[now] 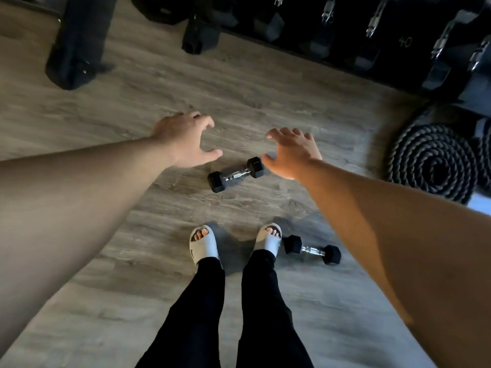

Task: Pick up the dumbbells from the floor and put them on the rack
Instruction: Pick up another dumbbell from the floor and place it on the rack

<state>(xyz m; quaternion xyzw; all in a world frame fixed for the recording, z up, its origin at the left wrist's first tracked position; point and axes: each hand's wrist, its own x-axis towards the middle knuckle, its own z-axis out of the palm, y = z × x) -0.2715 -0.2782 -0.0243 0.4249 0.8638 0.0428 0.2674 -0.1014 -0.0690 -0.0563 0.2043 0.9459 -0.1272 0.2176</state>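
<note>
Both bare arms stretch forward and down toward mid-frame. The left hand (pixel 186 139), left of centre, is empty, fingers curled loosely and thumb out. The right hand (pixel 292 152), right of centre, is empty too, fingers spread, palm down. Legs in black trousers stand at bottom centre, feet in pale slides.

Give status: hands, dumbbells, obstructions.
Left hand and right hand open, empty. Front dumbbell and dumbbell by right foot on floor. Rack ahead, path clear; coiled rope off right.
</note>
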